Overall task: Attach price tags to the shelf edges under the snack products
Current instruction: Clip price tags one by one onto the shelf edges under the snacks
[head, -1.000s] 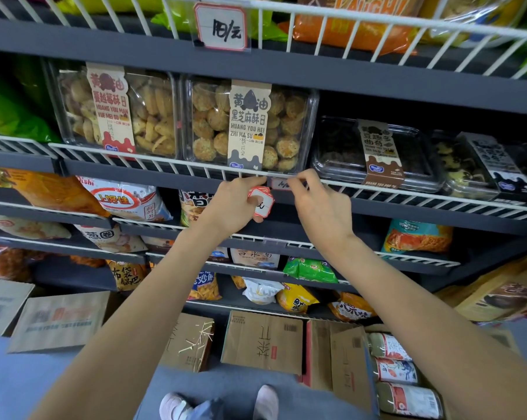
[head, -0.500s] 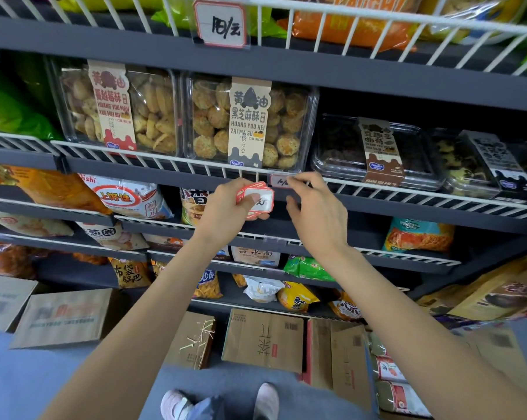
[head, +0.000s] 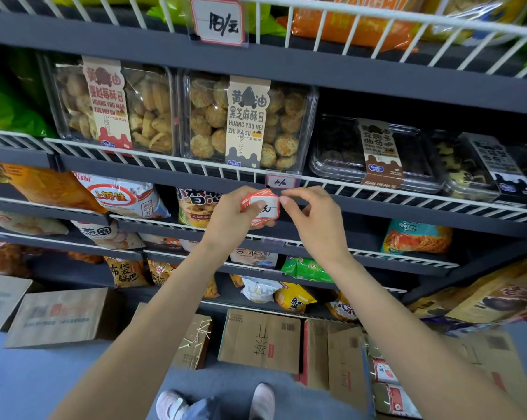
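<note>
Left hand (head: 235,219), mid-frame: gripping a stack of red-bordered price tags (head: 260,207), fingers curled round it, top tag face toward camera, long axis roughly horizontal. Right hand (head: 318,221) just right of the stack: thumb and forefinger curled toward the stack's right edge, tips at or just off it; contact unclear, nothing visibly held. Looks like picking off the next tag.

Just above both hands: mounted price tag (head: 280,181) reading 10-something, sitting in a clear holder on the white wire shelf edge (head: 407,194), under the black sesame cookie box (head: 247,122). That slot reads done.

Key relation: next untagged stretch of edge runs right and slightly up, under the dark cookie trays (head: 374,153). Right hand nearer. Tag axis already parallel to the rail.

Upper centre: another tag (head: 218,21) on the top rail.
</note>
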`<action>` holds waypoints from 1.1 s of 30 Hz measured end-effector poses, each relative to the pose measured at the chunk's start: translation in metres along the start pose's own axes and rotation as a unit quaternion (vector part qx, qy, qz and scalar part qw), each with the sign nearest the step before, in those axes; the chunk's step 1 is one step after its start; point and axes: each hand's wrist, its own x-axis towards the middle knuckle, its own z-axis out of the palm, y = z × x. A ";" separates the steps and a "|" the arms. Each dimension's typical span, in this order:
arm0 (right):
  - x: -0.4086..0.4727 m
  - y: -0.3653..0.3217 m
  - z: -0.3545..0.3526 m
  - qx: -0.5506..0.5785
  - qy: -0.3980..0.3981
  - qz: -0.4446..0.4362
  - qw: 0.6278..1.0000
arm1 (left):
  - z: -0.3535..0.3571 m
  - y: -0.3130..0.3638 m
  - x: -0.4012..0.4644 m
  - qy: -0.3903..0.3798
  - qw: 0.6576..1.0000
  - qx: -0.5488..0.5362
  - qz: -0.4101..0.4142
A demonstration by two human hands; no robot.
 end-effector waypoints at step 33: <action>0.013 0.005 0.003 -0.333 0.088 -0.163 0.925 | -0.001 0.004 0.013 0.026 0.994 0.102 0.028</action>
